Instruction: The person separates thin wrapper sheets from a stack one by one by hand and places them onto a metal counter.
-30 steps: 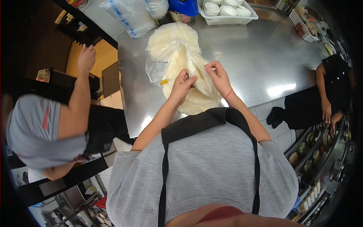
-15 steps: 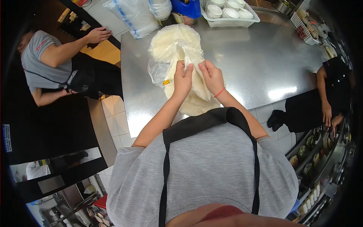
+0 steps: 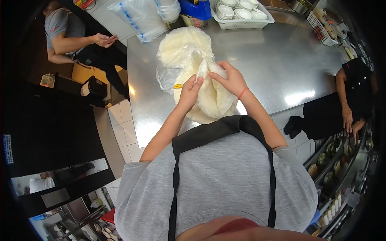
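On the steel table lies a stack of pale, thin, round flatbread-like sheets (image 3: 177,46). Clear plastic film (image 3: 165,77) lies over and beside the stack, with a small yellow and red tag (image 3: 177,86) at the left. Nearer my body, a loosened flatbread-like sheet (image 3: 213,98) is folded up in a ridge. My left hand (image 3: 190,92) pinches the left of this ridge between thumb and fingers. My right hand (image 3: 232,80) grips the right side, its thumb on top and its fingertips partly hidden behind the sheet.
White bowls fill a white basket (image 3: 245,24) at the table's back. Plastic bags (image 3: 138,20) and a blue container (image 3: 196,10) stand to its left. A co-worker (image 3: 76,36) is beyond the left edge; another person (image 3: 350,96) stands at the right by food trays.
My hands have moved apart, the right one outward and the left one slightly down. The near sheet is opened wider. The co-worker at left has moved farther off through the doorway.
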Demonstrator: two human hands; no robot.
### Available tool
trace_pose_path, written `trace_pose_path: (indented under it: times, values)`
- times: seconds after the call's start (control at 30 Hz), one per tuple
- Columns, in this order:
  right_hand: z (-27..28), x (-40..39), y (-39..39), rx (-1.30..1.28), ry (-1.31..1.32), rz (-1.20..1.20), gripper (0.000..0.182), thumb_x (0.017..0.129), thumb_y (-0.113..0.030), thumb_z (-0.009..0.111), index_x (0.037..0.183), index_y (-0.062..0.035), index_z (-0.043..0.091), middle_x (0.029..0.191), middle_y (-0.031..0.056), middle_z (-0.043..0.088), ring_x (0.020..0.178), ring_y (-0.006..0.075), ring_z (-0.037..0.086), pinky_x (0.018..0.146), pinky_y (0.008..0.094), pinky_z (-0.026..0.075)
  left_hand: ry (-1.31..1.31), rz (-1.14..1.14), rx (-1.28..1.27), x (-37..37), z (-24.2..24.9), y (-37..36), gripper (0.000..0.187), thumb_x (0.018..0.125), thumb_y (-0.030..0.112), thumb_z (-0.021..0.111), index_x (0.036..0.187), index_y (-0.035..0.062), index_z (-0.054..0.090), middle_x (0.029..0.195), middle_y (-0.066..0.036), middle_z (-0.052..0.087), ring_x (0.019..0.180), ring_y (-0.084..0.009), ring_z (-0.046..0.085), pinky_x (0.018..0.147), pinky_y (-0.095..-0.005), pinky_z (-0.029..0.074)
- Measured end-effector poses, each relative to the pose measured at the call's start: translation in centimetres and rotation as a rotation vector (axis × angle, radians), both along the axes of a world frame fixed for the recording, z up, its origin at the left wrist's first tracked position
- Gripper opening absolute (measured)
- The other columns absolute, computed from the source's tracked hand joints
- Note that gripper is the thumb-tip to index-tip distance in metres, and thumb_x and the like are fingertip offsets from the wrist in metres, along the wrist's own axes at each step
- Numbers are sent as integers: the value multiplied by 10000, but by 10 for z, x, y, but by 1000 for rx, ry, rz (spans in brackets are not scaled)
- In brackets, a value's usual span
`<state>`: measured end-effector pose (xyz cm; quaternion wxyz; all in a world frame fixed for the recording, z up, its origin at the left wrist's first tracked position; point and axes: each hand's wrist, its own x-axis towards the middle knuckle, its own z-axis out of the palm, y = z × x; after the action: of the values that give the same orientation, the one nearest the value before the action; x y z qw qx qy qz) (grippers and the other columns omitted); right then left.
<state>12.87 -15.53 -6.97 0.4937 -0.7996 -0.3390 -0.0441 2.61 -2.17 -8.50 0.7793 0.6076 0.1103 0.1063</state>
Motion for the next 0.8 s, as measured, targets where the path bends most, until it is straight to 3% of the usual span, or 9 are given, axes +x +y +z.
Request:
trace_pose_path:
  times: [0.07, 0.13, 0.17, 0.23, 0.37, 0.43, 0.47, 0.8]
  values:
    - [5, -2, 8, 30, -79, 8, 263, 854, -299, 537, 815, -40, 514, 695, 193, 574, 676, 354, 573, 600, 394, 443, -6, -32, 10, 2, 1, 0, 260, 929, 231, 452, 1058, 19, 532, 921, -28, 612, 819, -78, 547, 715, -215, 429]
    - [7, -3, 14, -216, 148, 65, 232, 857, -259, 555, 863, -28, 540, 674, 169, 565, 615, 264, 566, 583, 342, 432, 28, 140, 144, 5, 1, 2, 252, 928, 242, 452, 1010, 16, 529, 894, -47, 608, 788, -81, 540, 701, -224, 426]
    - [5, -5, 17, -214, 142, 70, 232, 857, -259, 555, 863, -28, 540, 674, 169, 565, 615, 264, 566, 583, 342, 432, 24, 145, 147, 7, 1, 1, 252, 928, 242, 452, 1010, 16, 529, 894, -47, 608, 788, -81, 540, 701, -224, 426]
    - [-2, -12, 23, -79, 72, 131, 235, 855, -259, 560, 859, -24, 547, 666, 179, 550, 578, 255, 550, 567, 332, 428, -157, 366, 676, 11, 10, -8, 256, 927, 253, 452, 957, 7, 514, 810, -61, 596, 720, -91, 523, 657, -235, 422]
    - [10, -1, 15, -28, 118, 92, 227, 859, -246, 555, 829, -21, 556, 651, 154, 561, 553, 227, 533, 560, 309, 426, -50, 342, 537, 15, -1, 12, 261, 926, 253, 457, 937, -3, 509, 741, -65, 581, 675, -95, 496, 619, -242, 415]
    - [16, 12, 1, -24, 176, 49, 203, 843, -231, 558, 814, -31, 566, 713, 182, 589, 663, 333, 579, 598, 361, 450, -81, 396, 363, 13, 2, 18, 244, 924, 231, 465, 885, -7, 503, 687, -56, 562, 649, -85, 475, 588, -241, 404]
    - [17, 15, -4, -58, 160, 25, 219, 843, -249, 561, 839, -32, 583, 709, 172, 594, 651, 303, 585, 606, 336, 451, -82, 393, 363, 13, 4, 20, 244, 924, 231, 465, 885, -7, 503, 687, -56, 562, 649, -85, 475, 588, -241, 404]
    - [-4, 43, -33, -43, 224, -58, 257, 850, -278, 548, 823, -24, 577, 689, 162, 588, 624, 283, 574, 601, 334, 445, -64, 457, 322, -3, 2, 49, 236, 926, 218, 465, 826, 9, 511, 707, -8, 551, 640, -57, 444, 586, -225, 393]
